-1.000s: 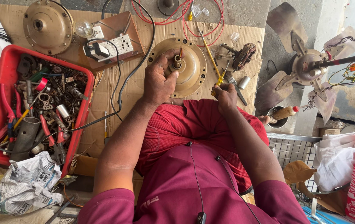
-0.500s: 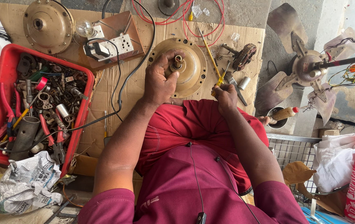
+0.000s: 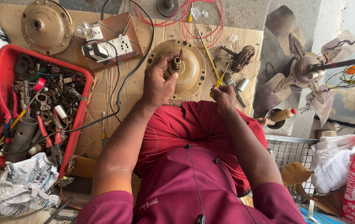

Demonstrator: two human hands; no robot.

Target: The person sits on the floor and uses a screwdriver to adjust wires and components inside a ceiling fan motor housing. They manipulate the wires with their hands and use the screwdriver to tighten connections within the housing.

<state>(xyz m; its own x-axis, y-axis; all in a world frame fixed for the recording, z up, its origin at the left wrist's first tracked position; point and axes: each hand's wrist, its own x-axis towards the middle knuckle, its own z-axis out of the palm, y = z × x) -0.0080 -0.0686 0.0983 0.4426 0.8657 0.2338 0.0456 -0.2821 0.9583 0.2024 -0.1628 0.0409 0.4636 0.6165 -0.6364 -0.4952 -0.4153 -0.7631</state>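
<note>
Motor housing: round, tan, dished metal fan motor cover (image 3: 188, 72), flat on the brown cardboard sheet (image 3: 115, 83), just ahead of the knees.
Left hand (image 3: 157, 81): fingers pinched shut on the short metal shaft (image 3: 176, 64) at the housing's centre, palm over the near rim.
Right hand (image 3: 224, 96): closed round the yellow-handled slim screwdriver (image 3: 209, 58), tip angled up past the housing's right edge.
Handling: likely heavy, stiff, cast metal; looks greasy, so possibly slippery at the shaft.
Best hold: probably the thick outer rim, both sides; shaft good only for steadying or turning.
Fragile bit: thin red wire at the shaft, best left untugged.
Count, round housings: two, counting the darker round metal cover (image 3: 47, 27) at top left.
Count, screwdrivers in hand: one.
Count, red plastic trays of pliers and scrap parts (image 3: 3, 70): one.
Count, bladed metal fan assemblies (image 3: 304, 68): one, well apart on the right.
</note>
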